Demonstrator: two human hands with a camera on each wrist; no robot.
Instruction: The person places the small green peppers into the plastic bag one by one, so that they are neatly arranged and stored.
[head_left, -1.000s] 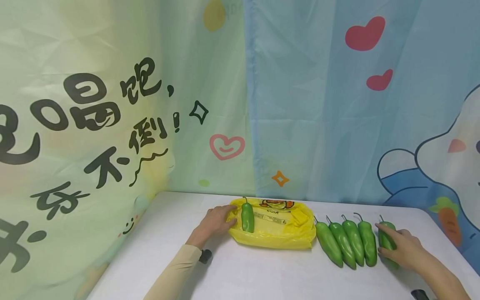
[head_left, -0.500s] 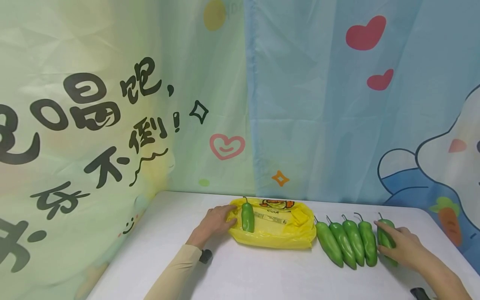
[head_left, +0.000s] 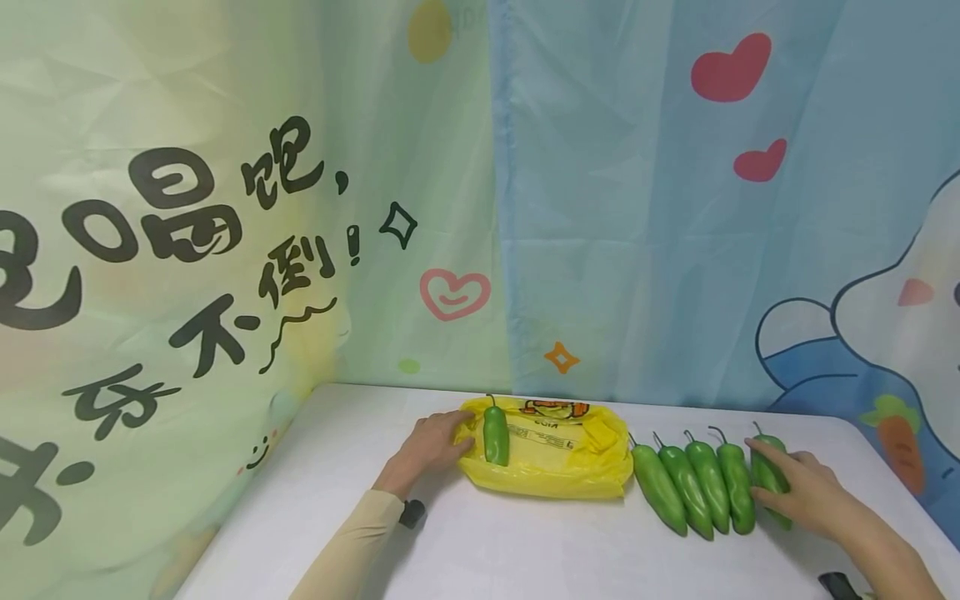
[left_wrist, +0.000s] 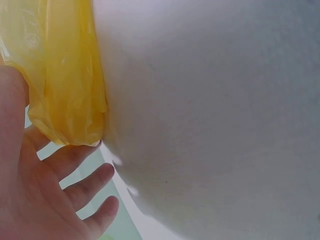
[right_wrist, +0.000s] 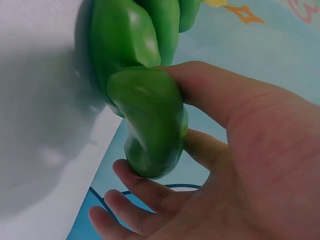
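My right hand (head_left: 813, 498) holds a long green pepper (head_left: 768, 473) at the right end of a row, with the thumb on one side and the fingers on the other. In the right wrist view the held pepper (right_wrist: 150, 117) stands close against its neighbour (right_wrist: 120, 37). Several more green peppers (head_left: 696, 487) lie side by side on the white table, stems pointing away. A crumpled yellow plastic bag (head_left: 555, 479) lies flat to their left, one pepper (head_left: 496, 435) on top near its left end. My left hand (head_left: 429, 443) grips that left end between thumb and fingers.
The white table (head_left: 540, 550) reaches back to a printed cloth backdrop (head_left: 585, 208). Another patterned cloth (head_left: 150, 350) hangs along the left side. The bag's right end sits right by the leftmost pepper.
The right hand and its pepper have shifted slightly left, closer to the row. The left hand, the bag and the other peppers have stayed where they were.
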